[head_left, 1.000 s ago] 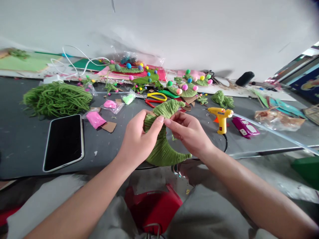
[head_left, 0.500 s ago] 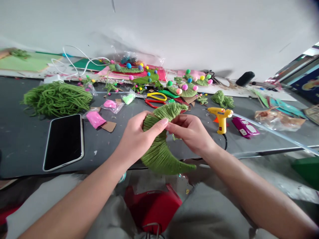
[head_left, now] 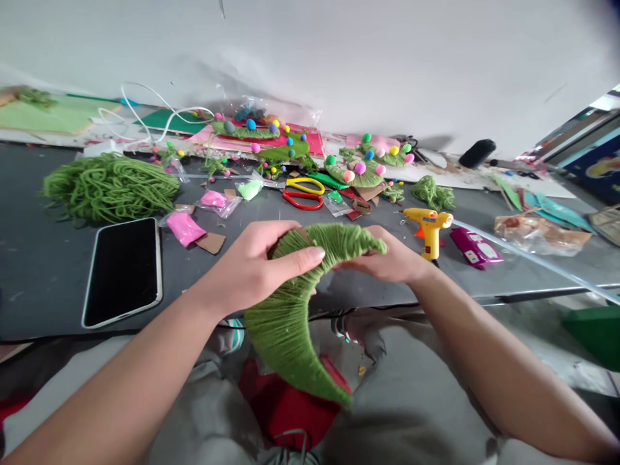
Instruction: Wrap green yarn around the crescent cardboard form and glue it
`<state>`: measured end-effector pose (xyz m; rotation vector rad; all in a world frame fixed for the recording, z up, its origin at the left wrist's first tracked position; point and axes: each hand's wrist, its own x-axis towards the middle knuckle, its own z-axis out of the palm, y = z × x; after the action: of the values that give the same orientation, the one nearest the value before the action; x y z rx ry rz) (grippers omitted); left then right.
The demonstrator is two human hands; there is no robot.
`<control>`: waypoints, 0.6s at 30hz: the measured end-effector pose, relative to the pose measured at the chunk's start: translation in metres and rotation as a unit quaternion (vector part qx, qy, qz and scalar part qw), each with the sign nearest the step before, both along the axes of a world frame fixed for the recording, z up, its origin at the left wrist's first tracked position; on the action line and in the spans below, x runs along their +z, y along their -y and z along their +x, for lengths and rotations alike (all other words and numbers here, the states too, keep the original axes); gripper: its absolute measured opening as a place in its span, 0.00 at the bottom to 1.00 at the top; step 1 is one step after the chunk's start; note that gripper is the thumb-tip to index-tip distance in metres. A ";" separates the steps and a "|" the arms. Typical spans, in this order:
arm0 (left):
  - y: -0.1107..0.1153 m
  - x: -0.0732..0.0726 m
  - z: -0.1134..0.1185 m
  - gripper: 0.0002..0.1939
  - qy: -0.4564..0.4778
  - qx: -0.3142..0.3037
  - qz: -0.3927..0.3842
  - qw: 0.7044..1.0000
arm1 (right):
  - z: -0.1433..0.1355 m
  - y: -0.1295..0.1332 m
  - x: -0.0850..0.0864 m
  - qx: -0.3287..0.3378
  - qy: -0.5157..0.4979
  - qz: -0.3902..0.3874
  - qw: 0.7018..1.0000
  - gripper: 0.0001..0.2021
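Wrapped crescent (head_left: 283, 326): turned and lowered since half a second ago, its lower tip now nearer the person's lap.
Crescent's make: matte green yarn in close, ridged turns around a curved body, tapering to two points; a sliver of brown shows by the left fingers.
Crescent's place: held up at the near table edge, its lower horn overlapping the red seat (head_left: 285, 416) in view.
Left hand (head_left: 259, 265): clasping the crescent's upper bend, thumb flat across the ribbed front, other fingers behind.
Right hand (head_left: 394, 258): behind the upper tip, fingers partly hidden; whether they pinch it I cannot tell.
Table (head_left: 43, 271): smooth, dark grey, speckled with scraps.
Yarn heap (head_left: 111, 188): loose, looping green strands, just behind the glossy black phone (head_left: 123, 274).
Pink packet (head_left: 185, 229): plump, beside a flat brown cardboard piece (head_left: 211, 243).
Scissors (head_left: 306, 194): one yellow and one red handle loop, beyond the hands.
Glue gun (head_left: 429, 223): hard yellow plastic, near the right hand.
Pompom leaf (head_left: 365, 174): yarn-ribbed green, topped with fuzzy, round balls.
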<state>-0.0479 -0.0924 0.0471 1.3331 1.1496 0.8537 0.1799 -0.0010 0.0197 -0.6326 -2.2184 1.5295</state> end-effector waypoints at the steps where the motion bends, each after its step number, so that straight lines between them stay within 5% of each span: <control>1: 0.000 0.001 0.000 0.13 -0.032 -0.035 -0.011 0.999 | 0.002 -0.004 0.001 0.002 0.029 0.034 0.999 0.07; 4: -0.001 -0.005 0.003 0.15 -0.167 -0.118 0.013 0.979 | -0.001 -0.009 0.008 0.007 0.083 0.125 0.989 0.10; 9: -0.005 -0.030 0.010 0.15 -0.275 -0.127 0.024 0.953 | -0.016 0.001 0.022 0.016 0.142 0.285 0.948 0.07; 14: -0.012 -0.037 0.010 0.13 -0.249 -0.076 0.024 0.965 | -0.020 0.026 0.032 -0.054 0.182 0.355 0.915 0.07; 18: -0.018 -0.036 0.003 0.17 -0.247 -0.001 0.031 0.968 | -0.017 0.048 0.035 -0.117 0.194 0.327 0.918 0.07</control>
<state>-0.0453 -0.0743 0.0109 1.6552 1.5106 0.5689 0.1633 -0.0489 0.0543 -0.9824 -2.6069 0.5027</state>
